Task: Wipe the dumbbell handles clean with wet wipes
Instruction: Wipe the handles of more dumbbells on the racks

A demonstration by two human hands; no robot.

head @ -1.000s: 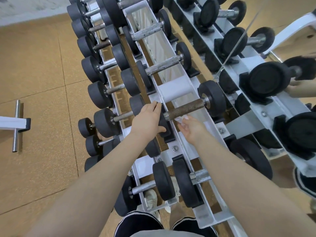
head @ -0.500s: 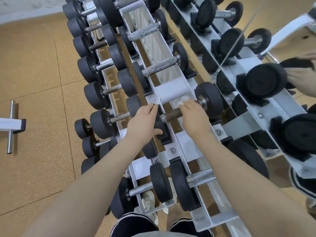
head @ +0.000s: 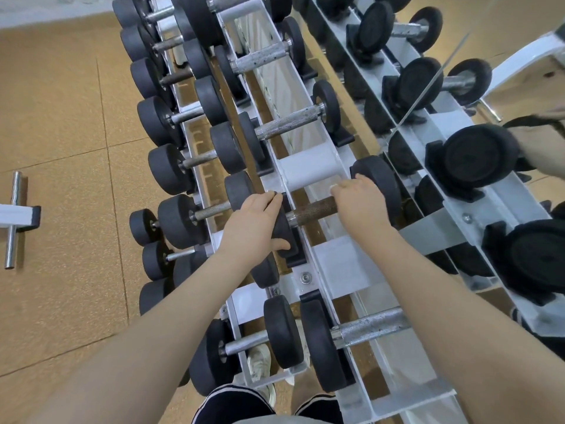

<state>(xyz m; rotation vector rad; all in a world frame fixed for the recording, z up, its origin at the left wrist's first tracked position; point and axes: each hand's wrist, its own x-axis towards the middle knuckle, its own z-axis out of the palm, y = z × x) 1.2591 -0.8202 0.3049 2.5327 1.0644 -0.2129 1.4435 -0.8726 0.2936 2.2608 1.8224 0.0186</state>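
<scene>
A dumbbell with a rusty brown handle point(head: 312, 211) lies across the top tier of the white rack point(head: 308, 169). My left hand point(head: 253, 226) grips its near black end weight point(head: 282, 224), thumb curled under it. My right hand point(head: 360, 200) wraps round the far end of the handle, close to the far weight point(head: 382, 182). A white wet wipe point(head: 334, 187) peeks out under its fingers, pressed to the handle.
Several more dumbbells fill the rack's tiers ahead and below, among them a silver-handled one point(head: 370, 327) nearest me. A mirror on the right reflects the rack point(head: 458, 166). A metal bar on a white frame point(head: 13, 220) lies on the tan floor at the left.
My right hand rose from under the handle onto it and slid with the wipe along it toward the far weight. My left hand stayed on the near weight.
</scene>
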